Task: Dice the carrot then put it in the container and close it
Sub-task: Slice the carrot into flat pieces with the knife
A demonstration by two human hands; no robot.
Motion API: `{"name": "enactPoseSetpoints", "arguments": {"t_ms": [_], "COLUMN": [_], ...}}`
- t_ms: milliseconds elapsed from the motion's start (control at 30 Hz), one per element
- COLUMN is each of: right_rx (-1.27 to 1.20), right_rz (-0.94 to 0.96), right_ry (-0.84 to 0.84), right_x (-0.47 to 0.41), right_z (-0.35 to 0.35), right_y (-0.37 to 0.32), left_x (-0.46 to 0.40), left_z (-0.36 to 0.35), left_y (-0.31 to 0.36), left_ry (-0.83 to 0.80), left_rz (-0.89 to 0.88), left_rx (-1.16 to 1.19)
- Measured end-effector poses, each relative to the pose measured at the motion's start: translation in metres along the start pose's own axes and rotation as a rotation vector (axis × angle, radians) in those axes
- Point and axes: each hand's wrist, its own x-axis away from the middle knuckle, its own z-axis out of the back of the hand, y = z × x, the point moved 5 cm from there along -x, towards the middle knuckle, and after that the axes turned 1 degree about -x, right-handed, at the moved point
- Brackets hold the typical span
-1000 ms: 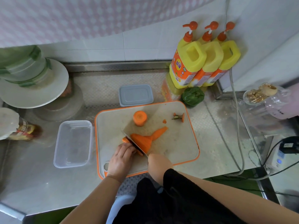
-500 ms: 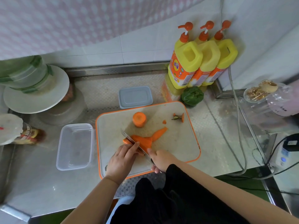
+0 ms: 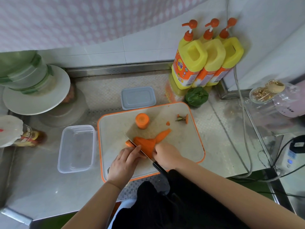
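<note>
Head view: left hand (image 3: 123, 163) flat-ish on the board (image 3: 181, 146), fingers stretched out and pressing the carrot (image 3: 145, 142) against the knife (image 3: 140, 150) blade. Right hand (image 3: 166, 155) on the carrot slices, fingers curled onto them, grip hard to make out. Knife handle running out under the right wrist. Container (image 3: 76, 148) left of board, lid (image 3: 138, 97) behind it

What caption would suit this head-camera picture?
Hands slicing carrot with a knife on a board, container alongside.
</note>
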Motion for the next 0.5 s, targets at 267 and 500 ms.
{"name": "enactPoseSetpoints", "arguments": {"t_ms": [267, 500], "right_rx": [-0.057, 0.044], "right_rz": [-0.200, -0.088], "right_ry": [-0.022, -0.195], "right_x": [0.018, 0.036], "right_z": [0.004, -0.015], "right_y": [0.010, -0.014], "left_x": [0.001, 0.003], "left_z": [0.001, -0.002], "left_y": [-0.001, -0.006], "left_ry": [0.014, 0.056], "left_rz": [-0.020, -0.062], "left_rx": [-0.008, -0.018]}}
